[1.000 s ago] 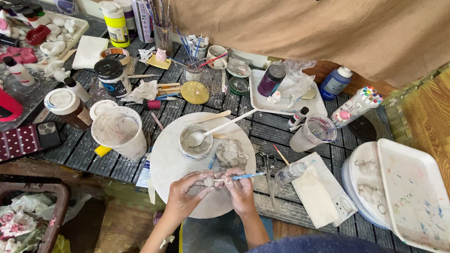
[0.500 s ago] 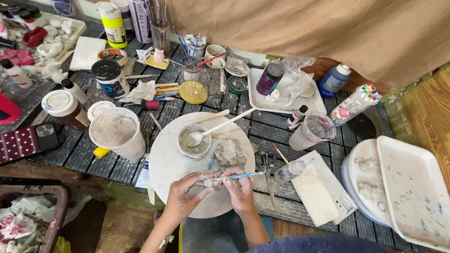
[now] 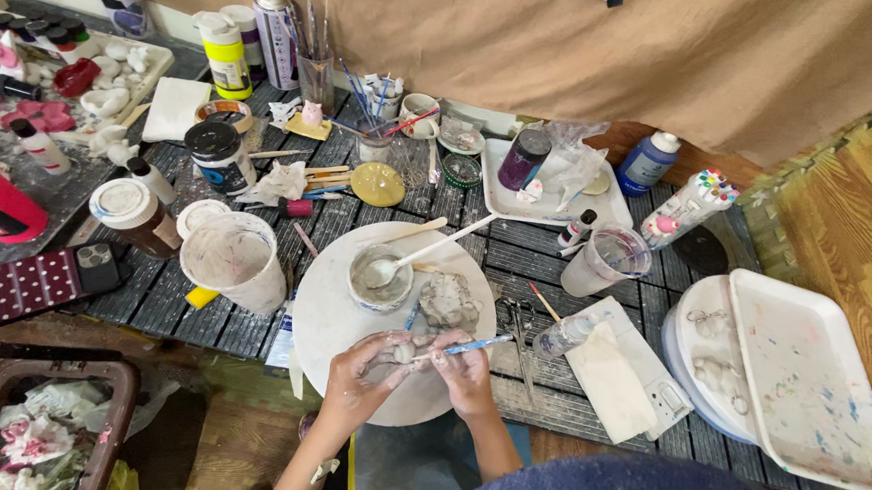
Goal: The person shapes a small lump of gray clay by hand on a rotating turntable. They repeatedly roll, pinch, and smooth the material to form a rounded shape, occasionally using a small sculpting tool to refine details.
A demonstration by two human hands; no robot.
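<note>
**While both hands crowd one small clay piece, the brush is the risk**

Since your fingers are bunched so tight over the small grey clay piece (image 3: 401, 353), a slip looks likely to me: wet slip on the skin could let it roll out and drop onto the round white board (image 3: 337, 321) below, or a hard pinch could dent it. Your left hand (image 3: 368, 371) is curled narrow around the piece, fingertips touching it, thumb side hidden. Your right hand (image 3: 463, 370) is closed on a blue-handled brush (image 3: 469, 346), fingers narrow, with the tip end lying toward the clay piece; whether bristles actually touch it is too small to tell. The brush handle sticks out to the right, near the scissors (image 3: 519, 321), so a wide sweep could knock into them.

Just beyond your hands on the same board: a lumpy clay figure (image 3: 448, 301) and a small bowl of grey slip (image 3: 379, 279) with a white spoon (image 3: 427, 252) resting in it. The spoon handle overhangs the bowl rim, so a bump from your knuckles could tip it, I'd judge.

Further out: a paint-smeared white cup (image 3: 232, 262) left of the board, a clear water cup (image 3: 603, 260) to the right, a white tray (image 3: 808, 382) far right. All sit on a dark slatted table (image 3: 533, 246).
</note>
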